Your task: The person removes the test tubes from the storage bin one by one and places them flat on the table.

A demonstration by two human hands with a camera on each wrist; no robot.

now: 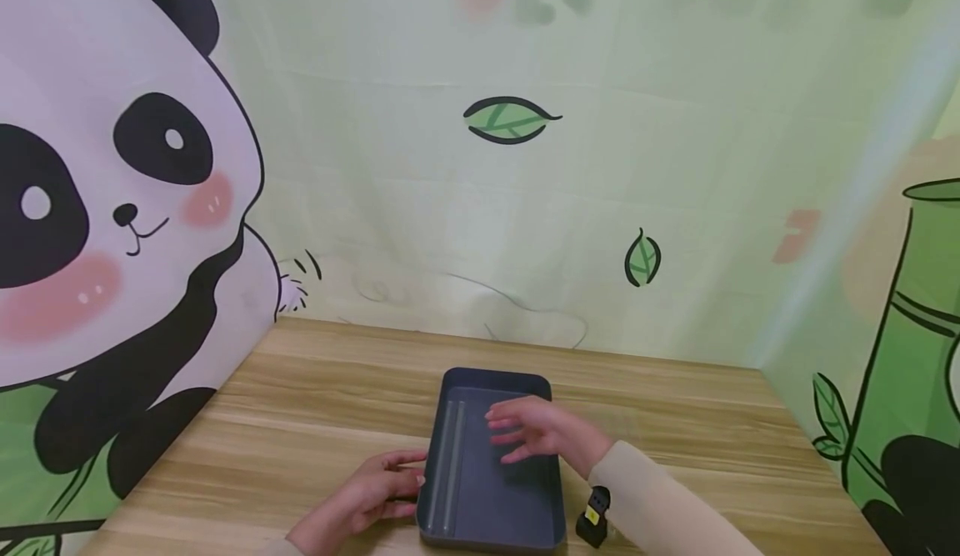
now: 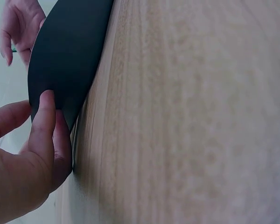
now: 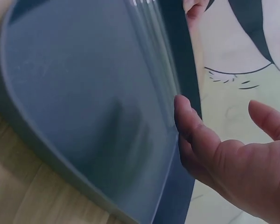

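A dark blue-grey rectangular tray (image 1: 517, 506) lies on the table. Along its left inner side run thin, clear, rod-like strips (image 1: 453, 464), also in the right wrist view (image 3: 154, 42). My left hand (image 1: 378, 489) is at the tray's left wall, fingers loosely bent. In the left wrist view, its fingertips (image 2: 47, 100) touch the outer wall (image 2: 70, 51) below the rim. Over the right half of the tray hovers my right hand (image 1: 532, 429), fingers spread and holding nothing. Its shadow falls on the tray floor in the right wrist view.
The tray stands on a wood-grain table (image 1: 337, 406). A small black piece with a yellow label (image 1: 594, 518) is beside the right sleeve (image 1: 660, 498). Fabric walls (image 1: 375, 164) printed with a panda, leaves and bamboo close off the back and sides.
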